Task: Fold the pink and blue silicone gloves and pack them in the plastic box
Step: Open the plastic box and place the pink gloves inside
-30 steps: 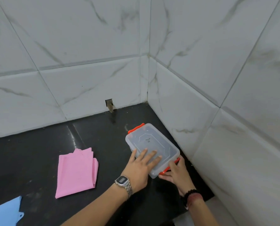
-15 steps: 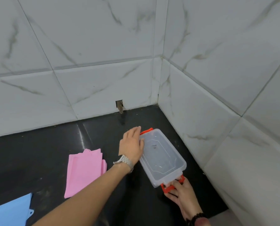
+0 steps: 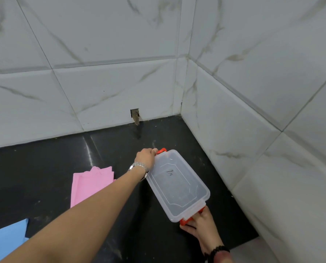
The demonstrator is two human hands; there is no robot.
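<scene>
Plastic box (image 3: 178, 184), clear, lid on, orange latches: on black surface (image 3: 44, 168) near tiled corner. Left hand (image 3: 146, 158) fingers curled on far latch; right hand (image 3: 201, 223) fingers gripping near latch. Pink glove (image 3: 88, 184), folded, left of box; blue glove (image 3: 5, 242) at lower-left edge.

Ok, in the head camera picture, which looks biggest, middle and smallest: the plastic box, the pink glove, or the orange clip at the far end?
1. Plastic box, clearly biggest.
2. Pink glove, folded, partly hidden behind the left arm, so its full size is unsure.
3. Far orange clip, tiny, under the left hand.
</scene>
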